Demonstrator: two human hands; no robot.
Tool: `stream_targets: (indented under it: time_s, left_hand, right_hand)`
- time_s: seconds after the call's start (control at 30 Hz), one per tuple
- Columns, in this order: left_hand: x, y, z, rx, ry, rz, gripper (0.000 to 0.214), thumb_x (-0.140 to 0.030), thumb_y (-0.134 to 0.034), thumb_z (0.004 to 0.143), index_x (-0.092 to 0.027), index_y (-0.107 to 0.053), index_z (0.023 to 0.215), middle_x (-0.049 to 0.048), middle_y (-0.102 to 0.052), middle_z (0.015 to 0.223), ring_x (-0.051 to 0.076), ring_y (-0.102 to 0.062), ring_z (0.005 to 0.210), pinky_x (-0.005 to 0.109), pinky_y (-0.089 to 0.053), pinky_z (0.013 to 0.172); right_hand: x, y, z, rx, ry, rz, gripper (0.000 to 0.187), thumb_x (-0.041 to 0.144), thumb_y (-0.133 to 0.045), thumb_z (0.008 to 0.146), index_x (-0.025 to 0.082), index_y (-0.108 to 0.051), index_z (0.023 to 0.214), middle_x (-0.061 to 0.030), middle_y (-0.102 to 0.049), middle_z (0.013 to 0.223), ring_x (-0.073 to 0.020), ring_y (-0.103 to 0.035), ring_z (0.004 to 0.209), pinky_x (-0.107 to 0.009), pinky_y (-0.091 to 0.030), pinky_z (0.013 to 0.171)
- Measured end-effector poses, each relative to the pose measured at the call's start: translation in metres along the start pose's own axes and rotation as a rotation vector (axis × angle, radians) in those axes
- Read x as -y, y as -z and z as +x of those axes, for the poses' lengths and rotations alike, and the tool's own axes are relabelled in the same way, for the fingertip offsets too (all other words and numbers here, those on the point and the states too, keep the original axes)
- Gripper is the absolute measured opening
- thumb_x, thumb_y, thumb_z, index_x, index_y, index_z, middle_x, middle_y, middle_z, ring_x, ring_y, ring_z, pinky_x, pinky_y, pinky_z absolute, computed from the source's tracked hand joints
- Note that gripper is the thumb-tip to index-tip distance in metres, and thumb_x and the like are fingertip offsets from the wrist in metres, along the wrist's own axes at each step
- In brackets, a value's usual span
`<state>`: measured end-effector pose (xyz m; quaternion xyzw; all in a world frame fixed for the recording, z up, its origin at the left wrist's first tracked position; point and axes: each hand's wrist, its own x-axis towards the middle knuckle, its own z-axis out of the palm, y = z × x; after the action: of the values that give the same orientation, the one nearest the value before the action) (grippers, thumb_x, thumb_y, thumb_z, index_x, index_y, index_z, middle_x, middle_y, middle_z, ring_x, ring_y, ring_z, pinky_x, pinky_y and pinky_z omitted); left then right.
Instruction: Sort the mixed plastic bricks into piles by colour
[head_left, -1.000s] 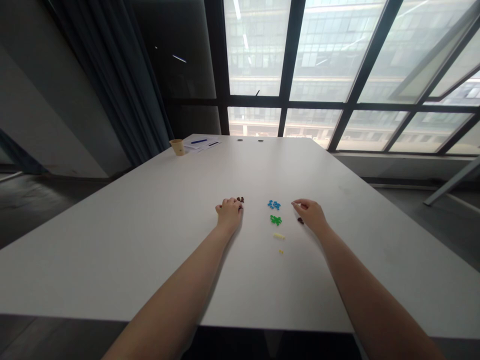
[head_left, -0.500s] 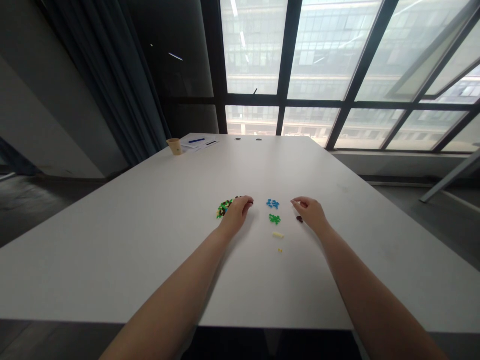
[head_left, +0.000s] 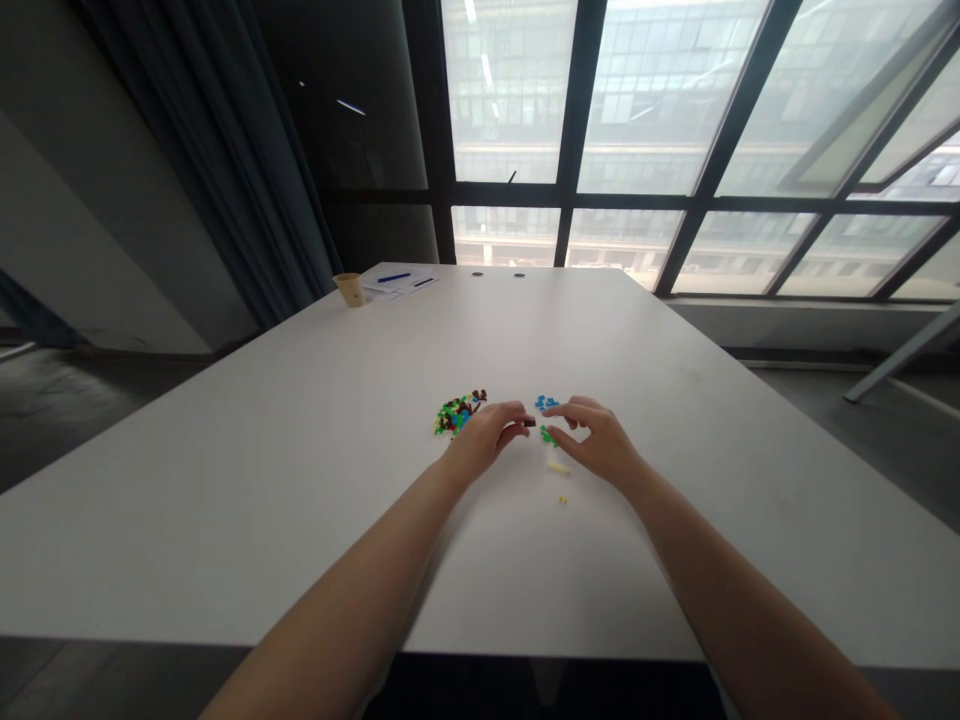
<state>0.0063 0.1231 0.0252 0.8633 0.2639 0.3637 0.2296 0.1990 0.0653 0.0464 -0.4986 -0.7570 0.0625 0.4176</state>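
Right hand (head_left: 600, 440) moved in over green pieces (head_left: 550, 436), near left hand (head_left: 484, 438).

White table (head_left: 225, 520), mixed heap of small colored plastic pieces (head_left: 453, 414) near its middle, blue pieces (head_left: 547, 403), green pieces (head_left: 549, 435), pale yellow pieces (head_left: 557, 468), tiny yellow pieces (head_left: 562, 499), tan cup (head_left: 349, 289) near the far left corner, papers (head_left: 401, 286) and blue pen (head_left: 394, 277) along the far edge

Matt white tabletop (head_left: 300, 520); glossy plastic bricks (head_left: 454, 414)
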Motion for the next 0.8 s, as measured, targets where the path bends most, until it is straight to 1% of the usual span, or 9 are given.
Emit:
stream_targets:
  time_s: [0.2, 0.4, 0.63, 0.7, 0.77, 0.8]
  left_hand:
    - [-0.004, -0.001, 0.0, 0.017, -0.005, 0.023, 0.017, -0.034, -0.045, 0.085, -0.021, -0.046, 0.095, 0.0069, -0.069, 0.089, 0.016, -0.064, 0.087, 0.031, -0.047, 0.081]
    - [-0.003, -0.002, 0.0, 0.046, 0.015, 0.019, 0.017, -0.033, -0.046, 0.085, -0.021, -0.045, 0.097, 0.0058, -0.068, 0.086, 0.016, -0.064, 0.087, 0.03, -0.047, 0.079]
    - [-0.005, -0.004, -0.001, 0.012, -0.014, 0.006, 0.016, -0.035, -0.045, 0.085, -0.021, -0.045, 0.093, 0.0046, -0.068, 0.083, 0.015, -0.064, 0.084, 0.028, -0.047, 0.077]
    - [-0.005, -0.002, 0.0, 0.002, -0.016, 0.015, 0.017, -0.035, -0.046, 0.084, -0.021, -0.045, 0.095, 0.0046, -0.067, 0.086, 0.014, -0.063, 0.084, 0.027, -0.046, 0.078]
    - [-0.003, 0.003, 0.003, -0.021, 0.009, 0.072, 0.022, -0.036, -0.048, 0.083, -0.021, -0.044, 0.098, 0.0049, -0.066, 0.093, 0.014, -0.061, 0.085, 0.028, -0.045, 0.08]
    - [-0.001, 0.006, 0.004, -0.033, 0.043, 0.127, 0.023, -0.036, -0.049, 0.083, -0.021, -0.044, 0.1, 0.0051, -0.065, 0.096, 0.014, -0.06, 0.086, 0.029, -0.044, 0.081]
  right_hand:
    - [0.003, -0.007, -0.001, 0.005, 0.022, -0.002, 0.017, 0.027, -0.06, 0.074, 0.023, -0.066, 0.09, -0.0019, -0.056, 0.072, -0.0137, -0.051, 0.07, -0.027, -0.04, 0.067]
    - [0.004, -0.013, -0.001, 0.011, 0.051, -0.001, 0.014, 0.026, -0.056, 0.078, 0.023, -0.067, 0.086, -0.0019, -0.057, 0.071, -0.0135, -0.052, 0.069, -0.027, -0.04, 0.067]
    - [0.005, -0.015, -0.001, 0.0, 0.036, 0.008, 0.014, 0.029, -0.058, 0.077, 0.024, -0.067, 0.086, -0.002, -0.056, 0.071, -0.0142, -0.052, 0.071, -0.026, -0.04, 0.067]
    - [0.004, -0.01, 0.001, 0.001, 0.035, -0.012, 0.014, 0.03, -0.057, 0.077, 0.023, -0.067, 0.084, -0.0018, -0.056, 0.07, -0.0138, -0.052, 0.07, -0.026, -0.04, 0.067]
    - [-0.004, 0.004, 0.002, -0.01, -0.005, -0.069, 0.015, 0.031, -0.057, 0.077, 0.022, -0.068, 0.083, -0.0015, -0.055, 0.068, -0.0132, -0.051, 0.067, -0.025, -0.039, 0.066]
    - [-0.011, 0.014, 0.002, -0.022, -0.052, -0.113, 0.016, 0.032, -0.057, 0.076, 0.022, -0.068, 0.084, -0.001, -0.055, 0.067, -0.0127, -0.05, 0.065, -0.025, -0.038, 0.065]
